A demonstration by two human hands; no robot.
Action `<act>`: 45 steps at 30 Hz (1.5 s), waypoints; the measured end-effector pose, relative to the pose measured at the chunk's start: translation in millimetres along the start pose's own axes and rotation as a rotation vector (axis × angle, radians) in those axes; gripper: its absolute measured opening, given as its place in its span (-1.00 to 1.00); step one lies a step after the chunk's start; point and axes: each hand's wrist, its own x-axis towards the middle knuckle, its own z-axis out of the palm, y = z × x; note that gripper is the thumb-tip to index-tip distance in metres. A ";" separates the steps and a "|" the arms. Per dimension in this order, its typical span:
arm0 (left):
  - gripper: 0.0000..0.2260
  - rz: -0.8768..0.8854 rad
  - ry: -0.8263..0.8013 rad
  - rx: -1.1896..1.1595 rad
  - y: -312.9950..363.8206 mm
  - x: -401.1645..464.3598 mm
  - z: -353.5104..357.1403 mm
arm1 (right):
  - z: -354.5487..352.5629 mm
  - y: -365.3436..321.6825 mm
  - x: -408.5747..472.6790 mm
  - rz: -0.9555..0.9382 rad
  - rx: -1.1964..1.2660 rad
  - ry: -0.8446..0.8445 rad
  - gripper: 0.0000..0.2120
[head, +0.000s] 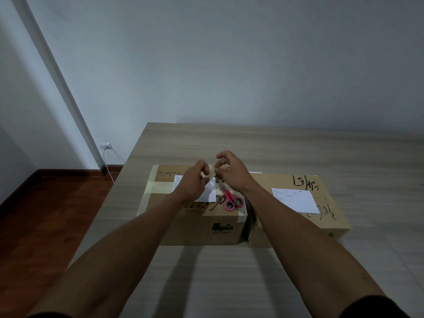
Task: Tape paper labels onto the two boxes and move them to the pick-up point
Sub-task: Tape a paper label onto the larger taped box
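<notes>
Pale walls are backing a wooden counter [298,152] that is carrying two boxes side by side. Over the left box [190,216], the left hand [195,182] is gripping a tape roll [207,174] while the right hand [231,173] is pinching at its end. One label [210,191] is lying loose beneath them beside red scissors [231,199]; the right box [321,216] is bearing a second label [296,199]. Judging by this, the person is freeing a strip; next comes pulling, cutting and pressing it over a label edge.
</notes>
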 end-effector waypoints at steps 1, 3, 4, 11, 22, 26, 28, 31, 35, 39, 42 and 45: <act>-0.84 0.008 -0.012 0.014 -1.2 0.1 -0.1 | -0.2 0.2 0.9 -0.001 -0.001 0.007 -0.66; -0.83 0.018 -0.027 0.022 -3.1 0.0 0.0 | -0.4 0.6 2.6 0.010 0.015 0.019 -0.66; -0.83 0.022 -0.028 0.019 -3.4 0.0 0.2 | -0.6 0.6 3.6 0.015 0.023 0.025 -0.65; -0.83 0.021 -0.037 0.012 -0.7 -1.3 3.9 | 2.8 -2.4 3.2 -0.027 -0.098 0.071 -0.78; -0.82 -0.029 -0.020 -0.031 7.0 4.1 13.6 | 9.5 -0.8 -5.6 -0.165 -0.581 -0.026 -0.44; -0.73 -0.060 -0.005 -0.084 10.3 7.0 14.5 | 11.5 -0.8 -8.5 -0.216 -0.523 0.021 -0.46; -0.68 -0.103 -0.003 -0.121 10.9 8.4 13.7 | 11.5 -2.5 -8.0 -0.197 -0.438 0.030 -0.51; -0.67 -0.184 0.003 -0.191 9.2 9.0 12.0 | 11.6 -3.0 -4.3 -0.117 -0.307 0.024 -0.56; -0.66 -0.275 -0.039 -0.257 11.1 13.9 9.4 | 9.7 -5.5 0.4 -0.055 -0.235 -0.001 -0.55; -0.68 -0.370 -0.017 -0.319 14.6 17.0 7.5 | 8.1 -12.6 1.0 -0.068 -0.181 -0.009 -0.62; -0.72 -0.395 -0.019 -0.339 19.3 18.4 7.8 | 6.2 -17.9 2.5 -0.062 -0.161 -0.007 -0.66; -0.73 -0.400 -0.009 -0.335 25.1 20.4 7.9 | 6.4 -23.9 3.6 -0.081 -0.160 -0.017 -0.68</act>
